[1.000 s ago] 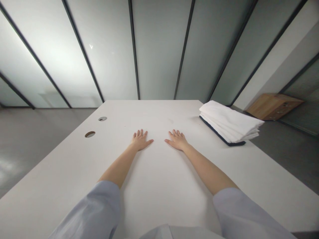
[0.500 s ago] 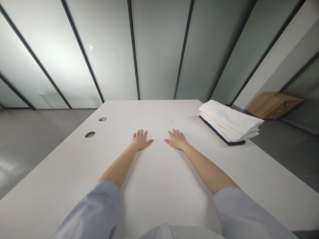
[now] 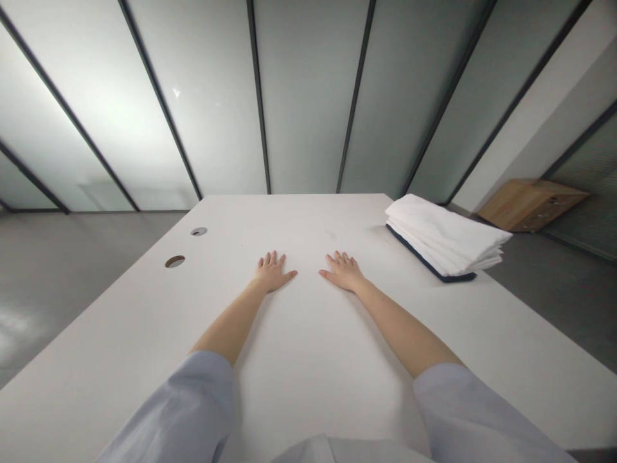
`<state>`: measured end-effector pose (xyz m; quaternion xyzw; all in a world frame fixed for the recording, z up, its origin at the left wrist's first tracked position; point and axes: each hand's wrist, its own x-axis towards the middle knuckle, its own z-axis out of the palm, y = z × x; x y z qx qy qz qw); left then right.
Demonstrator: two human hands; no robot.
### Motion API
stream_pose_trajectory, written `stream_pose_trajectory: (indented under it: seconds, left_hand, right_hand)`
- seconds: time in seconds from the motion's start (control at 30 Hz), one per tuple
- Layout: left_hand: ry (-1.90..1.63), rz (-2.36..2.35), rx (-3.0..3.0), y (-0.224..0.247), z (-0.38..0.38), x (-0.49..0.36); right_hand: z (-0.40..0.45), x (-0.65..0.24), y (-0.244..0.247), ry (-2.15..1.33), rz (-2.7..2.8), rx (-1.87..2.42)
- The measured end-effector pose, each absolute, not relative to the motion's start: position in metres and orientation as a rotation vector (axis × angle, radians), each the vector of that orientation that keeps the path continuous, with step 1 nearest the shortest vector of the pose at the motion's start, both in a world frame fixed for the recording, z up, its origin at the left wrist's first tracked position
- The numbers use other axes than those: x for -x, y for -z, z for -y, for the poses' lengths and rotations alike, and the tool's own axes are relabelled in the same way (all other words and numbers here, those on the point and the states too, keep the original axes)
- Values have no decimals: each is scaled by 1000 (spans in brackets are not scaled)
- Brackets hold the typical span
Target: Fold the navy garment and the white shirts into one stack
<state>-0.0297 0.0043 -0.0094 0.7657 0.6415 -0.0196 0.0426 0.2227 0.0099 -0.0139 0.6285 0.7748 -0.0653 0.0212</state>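
My left hand [image 3: 271,273] lies palm down on the white table [image 3: 308,354], fingers spread and thumb pointing inward. Mirroring it, my right hand [image 3: 342,272] rests flat on the same surface, also with its fingers apart. Both hold nothing, and a short gap separates the two thumbs. To the right of my right hand sits a stack of folded white cloth [image 3: 446,231]. Beneath that stack shows the edge of a dark navy layer [image 3: 429,260], mostly covered by the white cloth.
Two round holes are cut near the table's left edge, a nearer hole [image 3: 174,262] and a farther hole [image 3: 198,231]. Frosted glass panels [image 3: 303,96] with dark frames stand behind the table. A wooden cabinet [image 3: 525,202] is on the floor at the right.
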Motion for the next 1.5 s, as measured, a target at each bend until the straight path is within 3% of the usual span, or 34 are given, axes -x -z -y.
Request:
stream_pose_trajectory:
  seconds: [1.5]
  left_hand:
    - [26, -1956, -2347, 10, -4, 31]
  right_hand:
    - [-11, -224, 14, 213, -2412, -1943]
